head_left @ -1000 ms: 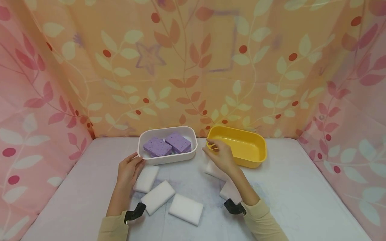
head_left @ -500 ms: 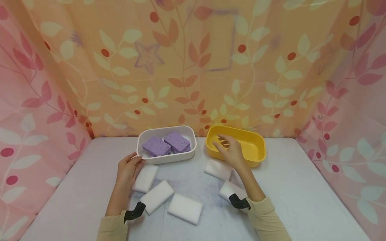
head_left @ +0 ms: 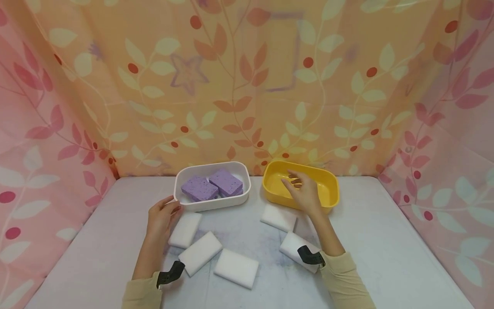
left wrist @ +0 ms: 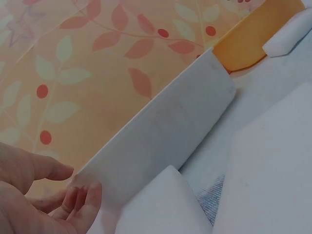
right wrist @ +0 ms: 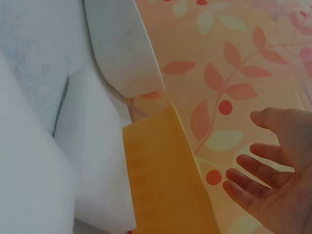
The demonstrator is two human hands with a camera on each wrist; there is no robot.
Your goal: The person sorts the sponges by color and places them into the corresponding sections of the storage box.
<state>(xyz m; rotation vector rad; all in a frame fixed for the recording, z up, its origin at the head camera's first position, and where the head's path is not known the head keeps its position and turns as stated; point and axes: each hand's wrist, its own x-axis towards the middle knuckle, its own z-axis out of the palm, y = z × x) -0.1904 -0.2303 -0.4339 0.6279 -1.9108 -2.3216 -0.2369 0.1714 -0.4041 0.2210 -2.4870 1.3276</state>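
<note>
My left hand point(head_left: 159, 221) holds the near left corner of a white plastic tub point(head_left: 212, 206), its thumb and fingertips at the rim point(left wrist: 72, 183). Inside that tub lie purple sponges point(head_left: 199, 188) in two piles. Over the yellow plastic tub point(head_left: 279, 198) hovers my right hand point(head_left: 305, 193), thumb and fingers spread apart with nothing between them. In the right wrist view the same hand point(right wrist: 278, 168) is loosely bent above the yellow tub's rim point(right wrist: 187, 156). No sponge shows in the visible part of the yellow tub.
White foam sponges lie in front of the tubs: one by the left hand point(head_left: 185, 229), one diagonal point(head_left: 200, 253), one at the centre point(head_left: 236, 268). Two more white sponges point(head_left: 278, 217) lie near the right forearm. A patterned curtain point(head_left: 247, 86) stands behind the table.
My right hand has moved rightward from the yellow tub's left edge to over its middle, uncovering more of the white sponges below. My left hand has stayed at the white tub's corner.
</note>
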